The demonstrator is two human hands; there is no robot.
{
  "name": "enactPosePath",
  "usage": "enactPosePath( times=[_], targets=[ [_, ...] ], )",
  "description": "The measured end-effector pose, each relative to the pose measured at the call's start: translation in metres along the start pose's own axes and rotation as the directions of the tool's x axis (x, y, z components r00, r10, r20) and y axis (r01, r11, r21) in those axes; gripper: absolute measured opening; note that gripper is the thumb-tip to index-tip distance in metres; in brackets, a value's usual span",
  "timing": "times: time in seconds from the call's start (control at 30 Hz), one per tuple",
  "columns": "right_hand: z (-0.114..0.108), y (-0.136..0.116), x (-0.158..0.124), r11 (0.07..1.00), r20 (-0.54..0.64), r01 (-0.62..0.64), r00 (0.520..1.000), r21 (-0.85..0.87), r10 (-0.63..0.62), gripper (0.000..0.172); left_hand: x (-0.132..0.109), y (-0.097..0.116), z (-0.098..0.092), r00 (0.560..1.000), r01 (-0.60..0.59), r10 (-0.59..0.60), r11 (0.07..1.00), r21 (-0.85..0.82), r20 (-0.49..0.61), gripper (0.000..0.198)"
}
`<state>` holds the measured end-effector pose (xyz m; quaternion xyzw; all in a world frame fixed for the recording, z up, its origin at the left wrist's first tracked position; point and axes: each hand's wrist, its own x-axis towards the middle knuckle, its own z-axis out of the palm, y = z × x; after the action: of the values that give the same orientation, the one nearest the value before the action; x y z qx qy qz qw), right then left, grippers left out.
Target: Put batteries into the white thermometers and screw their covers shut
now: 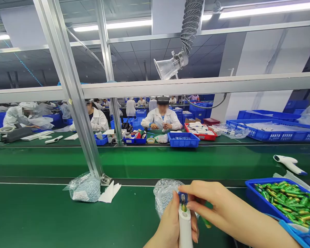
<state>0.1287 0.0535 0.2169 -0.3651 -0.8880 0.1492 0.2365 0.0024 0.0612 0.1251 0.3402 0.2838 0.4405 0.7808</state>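
My left hand (170,218) is wrapped round a white plastic handle (185,227), held upright with its open end on top. A green-and-gold battery (184,208) shows in that opening. Just above it sits a small blue cap (183,197), pinched between the fingertips of my right hand (212,199). Another green battery (207,223) sticks out below my right hand; whether the fingers hold it is hidden. Behind my hands lies a clear bag of small grey-blue parts (166,194), partly covered by them.
A blue bin of batteries (286,199) stands at right. A second bag of parts (86,189) and white paper (110,192) lie left, by a metal post (80,113). On the green belt (144,162) rests a white thermometer gun (289,163). Co-workers sit opposite; an extraction hose (189,27) hangs overhead.
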Motion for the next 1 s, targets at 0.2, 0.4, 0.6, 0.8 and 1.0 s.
enactPosePath(
  times=[0.2, 0.4, 0.6, 0.8, 1.0],
  targets=[
    [0.021, 0.005, 0.002, 0.983, -0.506, 0.154, 0.859, 0.1, -0.083, 0.007, -0.001, 0.002, 0.002, 0.995, 0.049, -0.059, 0.992, -0.114, -0.083, 0.077],
    [0.025, 0.003, -0.006, 0.966, -0.326, 0.244, 0.924, 0.09, -0.203, 0.013, -0.007, 0.012, -0.004, 0.994, -0.053, 0.03, 0.972, -0.228, -0.104, 0.073],
    [0.029, 0.006, -0.014, 0.957, -0.367, 0.223, 0.919, 0.184, -0.144, 0.018, -0.015, 0.022, 0.003, 0.99, -0.138, 0.13, 0.964, -0.226, -0.051, 0.067],
    [0.033, 0.0, -0.009, 0.929, -0.595, 0.209, 0.804, 0.304, 0.014, 0.014, -0.025, 0.018, 0.005, 0.983, -0.169, 0.159, 0.979, -0.114, -0.089, 0.064],
    [0.022, -0.003, -0.008, 0.965, -0.417, 0.184, 0.904, 0.186, -0.092, 0.016, -0.028, 0.023, 0.005, 0.978, -0.181, 0.169, 0.979, -0.093, -0.126, 0.066]
  ],
)
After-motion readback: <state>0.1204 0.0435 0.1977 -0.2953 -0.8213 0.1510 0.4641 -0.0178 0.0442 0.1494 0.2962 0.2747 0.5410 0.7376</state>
